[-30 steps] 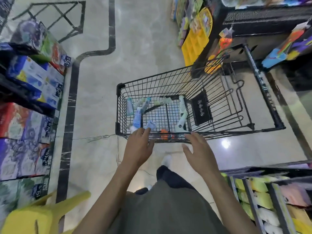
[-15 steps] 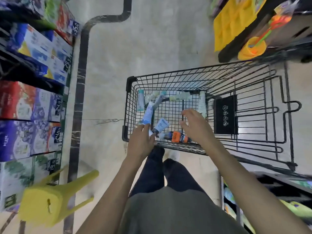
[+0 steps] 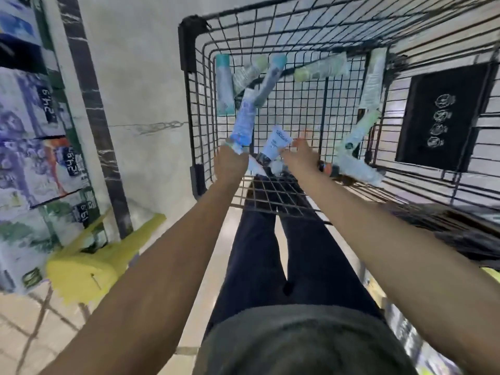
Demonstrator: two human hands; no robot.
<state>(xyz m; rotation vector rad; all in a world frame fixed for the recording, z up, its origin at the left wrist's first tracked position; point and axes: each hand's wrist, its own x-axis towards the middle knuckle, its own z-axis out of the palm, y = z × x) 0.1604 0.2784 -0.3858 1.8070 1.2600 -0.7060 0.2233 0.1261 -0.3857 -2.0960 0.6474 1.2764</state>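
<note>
Left of the cart (image 3: 189, 52), dark tags on the boxes (image 3: 24, 169) carry white prices. The top tag (image 3: 48, 100) reads 24.9, the middle tag (image 3: 71, 161) 24.9 and the bottom tag (image 3: 84, 211) 19.9. Inside the cart, a black plate (image 3: 438, 117) shows four round pictograms without words. Print on the white tube (image 3: 277, 143) is too blurred to read.

blue-white tube (image 3: 244, 120) tilted in cart (image 3: 194, 104), white tube (image 3: 277, 142) just beside
</note>
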